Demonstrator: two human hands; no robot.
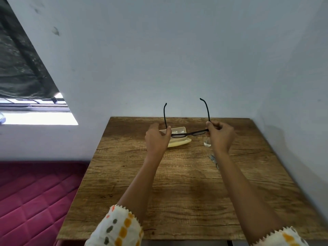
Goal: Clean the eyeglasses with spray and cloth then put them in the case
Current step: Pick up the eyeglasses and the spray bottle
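Black-framed eyeglasses [190,133] hang in the air above the far part of the wooden table [177,183], temples unfolded and pointing up and away. My left hand [157,137] pinches the left hinge, my right hand [221,136] pinches the right hinge. Behind and below the frame lies an open pale yellow case [179,142], partly hidden by my left hand. A small clear spray bottle [207,142] stands to the right of the case, mostly hidden behind my right hand. A sliver of grey cloth [213,159] peeks out beside my right forearm.
The table stands in a corner, with a pale wall behind it and another along its right side. A magenta quilted mattress [35,192] lies to the left, below a window [35,118] with a dark curtain.
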